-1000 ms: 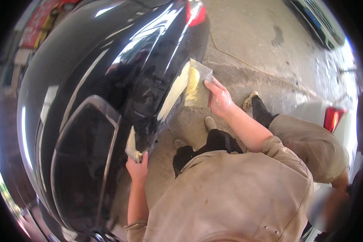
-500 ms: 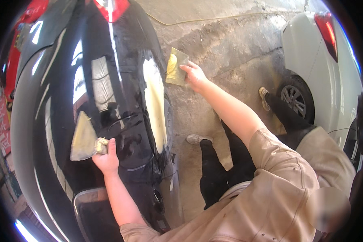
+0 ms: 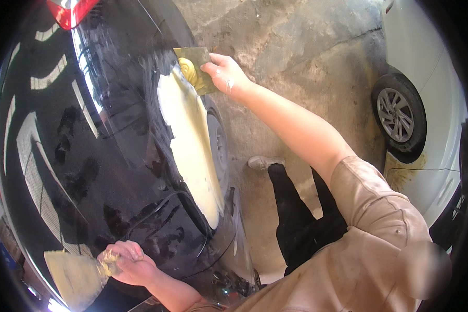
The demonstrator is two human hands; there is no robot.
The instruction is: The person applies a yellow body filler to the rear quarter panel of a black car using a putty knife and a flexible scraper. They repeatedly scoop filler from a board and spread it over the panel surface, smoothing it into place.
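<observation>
We grip a smeared scraper in our left hand, near the black car. Cream filler patch along car's side edge. Our right hand pinches a plate with yellow paste, patch's far end.

The glossy black metal car body carries pale, finely striped reflections and a long, matte, cream-yellow patch, whiter at one end. The car body's angular tail light is red and whitish. By the car body's edge, your square olive-grey plate bears a swirled yellow paste mound; your fan-shaped spreader, seen against the car body, is smeared beige-grey. Right of the car body, your cloth trousers are black.
</observation>
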